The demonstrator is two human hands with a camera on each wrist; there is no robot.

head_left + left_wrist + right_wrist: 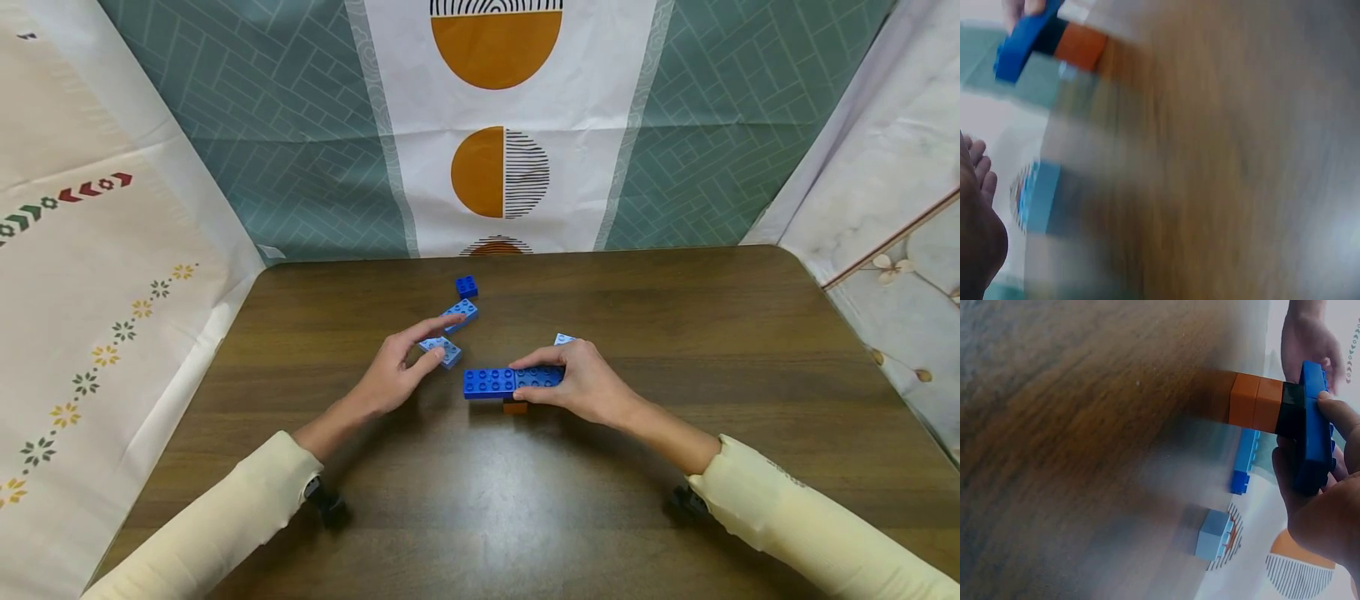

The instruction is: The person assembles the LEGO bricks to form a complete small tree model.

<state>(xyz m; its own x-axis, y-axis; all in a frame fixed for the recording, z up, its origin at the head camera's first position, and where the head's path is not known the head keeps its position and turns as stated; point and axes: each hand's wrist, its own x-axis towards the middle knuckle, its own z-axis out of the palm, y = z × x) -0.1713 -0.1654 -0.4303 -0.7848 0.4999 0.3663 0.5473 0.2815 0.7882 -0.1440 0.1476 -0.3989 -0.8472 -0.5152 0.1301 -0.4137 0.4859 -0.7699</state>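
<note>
In the head view my right hand [592,387] pinches the right one of two blue bricks, thumb and fingers on its long sides. The left blue brick [487,383] lies end to end with it. Below them the right wrist view shows a dark brick [1291,411] on two orange bricks [1255,401], upright on the table. My left hand [393,375] reaches over two light blue bricks, its index finger and thumb extended. One light blue brick [451,353] is by the thumb; the other light blue brick [467,309] lies partly behind the index finger. Whether they touch cannot be told.
A small dark blue brick [466,287] lies at the back, beyond the light blue ones. Another light blue brick [564,338] shows partly behind my right hand. The brown table [675,333] ends at a patterned cloth [300,167] hanging behind it.
</note>
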